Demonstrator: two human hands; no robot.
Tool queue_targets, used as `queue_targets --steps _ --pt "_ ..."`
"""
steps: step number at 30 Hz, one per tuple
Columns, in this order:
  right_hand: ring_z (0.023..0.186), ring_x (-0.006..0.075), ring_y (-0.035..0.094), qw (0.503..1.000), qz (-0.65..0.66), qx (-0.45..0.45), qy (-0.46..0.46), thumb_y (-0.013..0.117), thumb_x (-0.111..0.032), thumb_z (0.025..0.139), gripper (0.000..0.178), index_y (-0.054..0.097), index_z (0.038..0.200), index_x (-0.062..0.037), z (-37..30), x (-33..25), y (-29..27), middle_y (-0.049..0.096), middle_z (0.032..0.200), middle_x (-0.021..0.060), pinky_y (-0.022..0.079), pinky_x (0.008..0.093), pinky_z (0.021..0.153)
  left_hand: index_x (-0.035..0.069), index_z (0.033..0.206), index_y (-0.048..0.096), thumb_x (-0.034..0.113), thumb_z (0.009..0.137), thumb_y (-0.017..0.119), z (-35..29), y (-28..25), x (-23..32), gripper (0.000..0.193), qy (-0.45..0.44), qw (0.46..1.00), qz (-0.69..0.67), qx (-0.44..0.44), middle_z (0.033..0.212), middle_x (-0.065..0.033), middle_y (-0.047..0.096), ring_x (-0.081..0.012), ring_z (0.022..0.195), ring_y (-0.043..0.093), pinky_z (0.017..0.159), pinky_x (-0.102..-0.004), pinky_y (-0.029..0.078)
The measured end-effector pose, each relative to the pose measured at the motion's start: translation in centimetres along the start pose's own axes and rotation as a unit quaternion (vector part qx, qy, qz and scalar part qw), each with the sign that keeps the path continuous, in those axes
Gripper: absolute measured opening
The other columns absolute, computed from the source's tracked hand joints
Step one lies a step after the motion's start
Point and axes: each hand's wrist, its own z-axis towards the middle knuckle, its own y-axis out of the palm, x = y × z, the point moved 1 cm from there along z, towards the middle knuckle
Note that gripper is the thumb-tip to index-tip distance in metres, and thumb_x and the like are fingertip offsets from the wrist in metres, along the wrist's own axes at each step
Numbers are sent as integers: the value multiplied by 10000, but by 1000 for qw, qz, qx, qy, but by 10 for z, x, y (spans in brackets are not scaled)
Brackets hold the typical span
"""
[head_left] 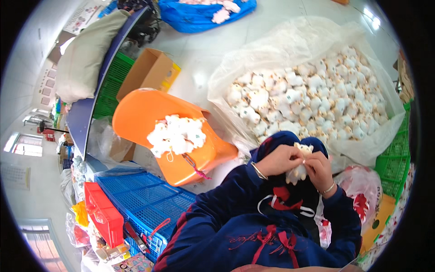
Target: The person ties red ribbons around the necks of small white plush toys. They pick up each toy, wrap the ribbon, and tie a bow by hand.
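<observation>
In front of my lap I hold a small white plush toy with orange-tan patches. My left hand and my right hand both pinch it around its middle, their fingertips almost meeting. Its head end pokes up above the fingers and the rest hangs below. What lies right between the fingertips is too small to make out. To the left, an orange chair bears a pile of similar white plush toys. At the pile's edge lies a slim dark tool with a pink cord.
A large clear plastic bag full of white plush toys lies open ahead. Blue crates and a red bin stand at left. A cardboard box is behind the chair, a green crate at right, a blue bag far ahead.
</observation>
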Motion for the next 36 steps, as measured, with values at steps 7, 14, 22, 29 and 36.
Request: queue_targets --steps 7,14,22,29,36 --pt "796 339 628 999 -4 -16 40 734 41 827 194 641 981 -30 -5 -6 -10 639 882 134 516 404 694 -3 935 660 117 922 668 -12 13 -15 121 -10 996 13 86 813 -58 674 -107 764 618 712 -277 511" --pt "878 366 627 998 -35 12 43 733 12 841 231 628 1045 -18 -9 -9 -17 646 960 147 525 419 770 -9 934 672 133 930 662 -16 18 -28 143 -20 990 -25 137 787 -29 648 -94 719 585 649 -280 494" --pt "788 203 620 920 145 7 363 617 -144 1000 176 648 1040 26 -32 -9 -29 651 866 96 494 297 744 16 912 694 405 1054 541 -9 -1 -2 441 -190 974 -119 37 713 -3 657 -53 575 582 548 -207 456" --pt "643 133 567 900 144 -74 404 706 -129 921 200 699 1045 28 -20 -15 -30 652 790 71 480 286 631 -64 875 724 405 937 705 -1 -3 14 473 -142 986 77 46 706 -118 700 -168 650 662 629 -322 507" --pt "789 274 644 962 36 -12 272 706 -57 878 109 724 982 -28 -7 -2 -32 642 902 104 509 320 695 -57 838 713 319 882 748 6 -1 25 380 -122 984 131 23 711 -131 703 -183 638 664 621 -334 512"
